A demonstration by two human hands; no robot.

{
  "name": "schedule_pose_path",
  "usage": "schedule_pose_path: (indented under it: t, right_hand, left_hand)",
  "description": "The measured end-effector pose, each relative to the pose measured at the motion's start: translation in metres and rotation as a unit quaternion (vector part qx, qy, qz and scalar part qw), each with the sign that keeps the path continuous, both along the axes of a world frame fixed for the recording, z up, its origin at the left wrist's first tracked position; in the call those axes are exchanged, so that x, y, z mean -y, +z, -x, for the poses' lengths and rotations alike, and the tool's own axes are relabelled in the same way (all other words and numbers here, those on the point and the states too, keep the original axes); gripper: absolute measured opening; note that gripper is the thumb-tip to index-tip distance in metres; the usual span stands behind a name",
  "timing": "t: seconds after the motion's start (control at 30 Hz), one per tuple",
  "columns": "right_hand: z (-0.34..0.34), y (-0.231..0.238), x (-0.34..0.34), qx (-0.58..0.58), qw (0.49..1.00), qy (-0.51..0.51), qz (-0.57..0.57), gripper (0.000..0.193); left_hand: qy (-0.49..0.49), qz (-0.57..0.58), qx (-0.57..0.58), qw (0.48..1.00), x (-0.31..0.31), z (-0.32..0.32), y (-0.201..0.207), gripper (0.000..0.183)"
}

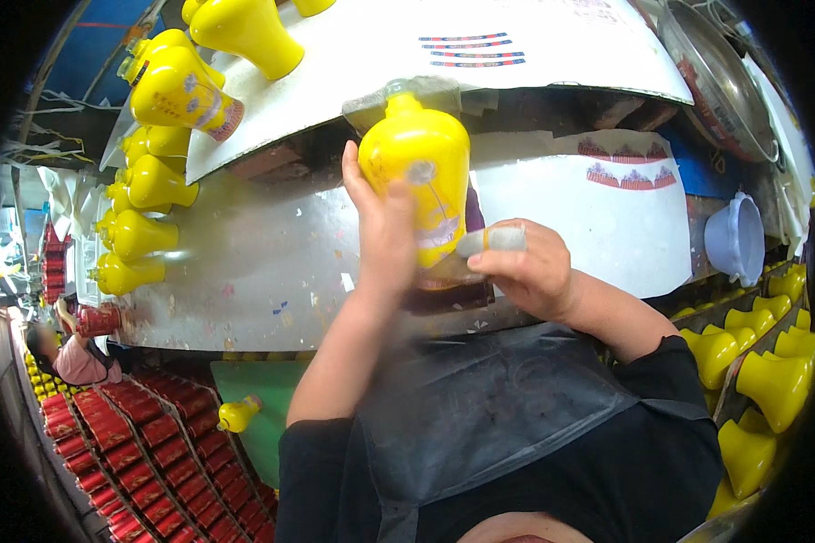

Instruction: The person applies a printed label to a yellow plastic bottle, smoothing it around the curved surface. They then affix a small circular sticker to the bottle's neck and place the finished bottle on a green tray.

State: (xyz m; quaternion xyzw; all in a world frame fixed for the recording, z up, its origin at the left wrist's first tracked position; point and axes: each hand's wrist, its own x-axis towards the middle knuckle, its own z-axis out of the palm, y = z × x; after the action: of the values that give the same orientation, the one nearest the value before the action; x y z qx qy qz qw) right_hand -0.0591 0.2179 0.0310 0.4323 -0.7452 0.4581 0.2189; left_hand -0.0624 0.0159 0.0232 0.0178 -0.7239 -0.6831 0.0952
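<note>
A glossy yellow bottle (426,136) with a clear neck lies in front of me, its neck away from me on a grey cloth (362,106). Pale flower decals mark its side, and a patterned band runs round its base. My left hand (385,231), partly smeared by motion, grips the bottle's left side. Close to the base on the right, my right hand (530,267) pinches a small grey flat piece (471,243) that touches or nearly touches the bottle. A whitish wrap (505,238) covers one of its fingers. Beneath the base is a dark pad (471,296).
Decal strips (629,176) lie on white paper to the right; narrower strips (471,50) lie on the raised white board (589,54). Several yellow bottles (140,233) line the left. A lavender basin (735,240) stands right. Red cylinders (136,452) fill racks lower left, near another person (86,357).
</note>
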Motion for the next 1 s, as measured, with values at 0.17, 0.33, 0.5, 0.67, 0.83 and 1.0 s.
schedule_pose_path:
  t: [0.17, 0.33, 0.5, 0.67, 0.83, 1.0]
  right_hand:
    - [0.023, -0.017, 0.005, 0.303, 0.934, -0.124, 0.145, 0.021]
    - [0.032, 0.028, 0.019, 0.044, 0.993, -0.098, 0.054, 0.032]
    - [0.058, 0.058, 0.018, 0.069, 0.981, -0.178, 0.016, 0.034]
    - [0.055, 0.051, 0.005, 0.247, 0.968, -0.015, 0.039, 0.024]
    - [0.046, 0.044, 0.008, 0.465, 0.87, -0.156, 0.053, 0.044]
    - [0.033, 0.013, 0.024, 0.389, 0.905, -0.154, -0.071, 0.089]
  left_hand:
    - [-0.078, -0.118, 0.04, 0.989, -0.002, -0.016, 0.001, 0.087]
    - [-0.082, -0.11, 0.091, 0.986, -0.003, -0.018, 0.012, 0.118]
    - [-0.052, -0.016, 0.082, 0.995, -0.005, -0.019, 0.011, 0.117]
    - [0.026, 0.217, -0.026, 0.975, 0.001, -0.016, 0.006, 0.099]
    - [-0.005, 0.266, -0.181, 0.947, 0.013, -0.004, 0.006, 0.066]
    - [-0.012, 0.279, -0.19, 0.941, 0.006, 0.002, 0.003, 0.058]
